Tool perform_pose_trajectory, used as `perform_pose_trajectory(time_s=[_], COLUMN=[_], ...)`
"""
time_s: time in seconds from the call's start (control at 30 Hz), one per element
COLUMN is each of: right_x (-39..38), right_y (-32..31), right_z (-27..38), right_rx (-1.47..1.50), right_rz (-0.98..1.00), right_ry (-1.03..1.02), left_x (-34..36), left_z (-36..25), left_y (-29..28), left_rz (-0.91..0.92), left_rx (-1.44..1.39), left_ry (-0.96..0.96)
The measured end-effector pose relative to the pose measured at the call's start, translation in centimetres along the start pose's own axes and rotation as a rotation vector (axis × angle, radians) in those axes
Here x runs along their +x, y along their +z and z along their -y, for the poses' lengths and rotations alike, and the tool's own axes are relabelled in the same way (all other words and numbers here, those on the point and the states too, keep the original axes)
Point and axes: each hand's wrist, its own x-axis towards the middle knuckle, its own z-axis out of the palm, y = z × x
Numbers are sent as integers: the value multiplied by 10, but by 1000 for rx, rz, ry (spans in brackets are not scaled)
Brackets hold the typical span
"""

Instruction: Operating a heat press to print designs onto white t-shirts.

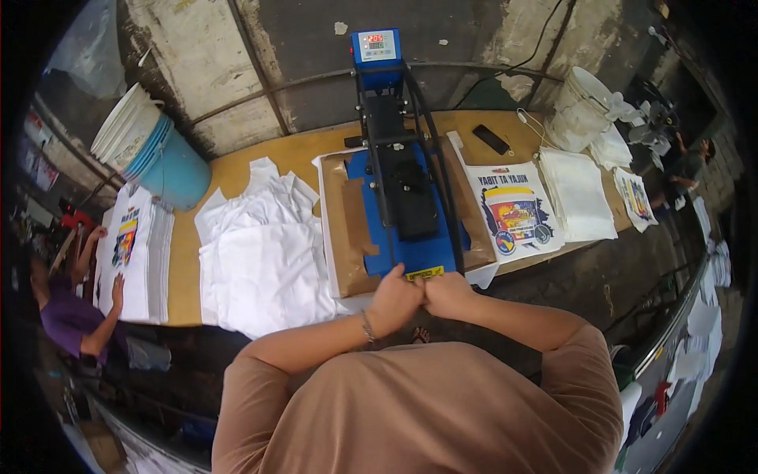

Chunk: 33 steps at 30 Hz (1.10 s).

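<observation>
A blue heat press (443, 237) stands before me with its plate down over brown paper (353, 229) and white cloth. My left hand (394, 302) and my right hand (448, 295) meet at its front edge, both closed around the press handle, which the fingers mostly hide. The lit control box (376, 47) sits at the back of the press. Left of the press lies a heap of white shirts (264, 268). To the right is a white piece with a colourful bucket print (515, 212).
Stacked buckets (170, 162) and a pile of printed white cloth (142, 253) occupy the left, where a person in purple (67, 316) reaches toward the pile. Folded white cloth (580, 197), a black phone (491, 140) and a white bucket (578, 110) are on the right.
</observation>
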Motion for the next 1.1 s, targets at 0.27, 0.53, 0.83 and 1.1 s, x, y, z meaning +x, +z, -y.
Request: perform_pose_trajectory(time_s=[0.27,0.53,0.83,1.1], right_x=[-3,2,8,-22], right_y=[-14,-31,-29,-118], right_z=[-2,1,4,41], right_rx=[32,12,51,-21], right_rz=[31,174,236,242], right_ry=[-92,-81,-36,37], left_x=[-5,-3,-1,-10], left_z=[7,14,22,11], left_y=[-6,-3,-3,-91], left_rz=[-41,-6,-59,-170], left_rx=[29,-110,-188,-205], left_ry=[121,164,244,269])
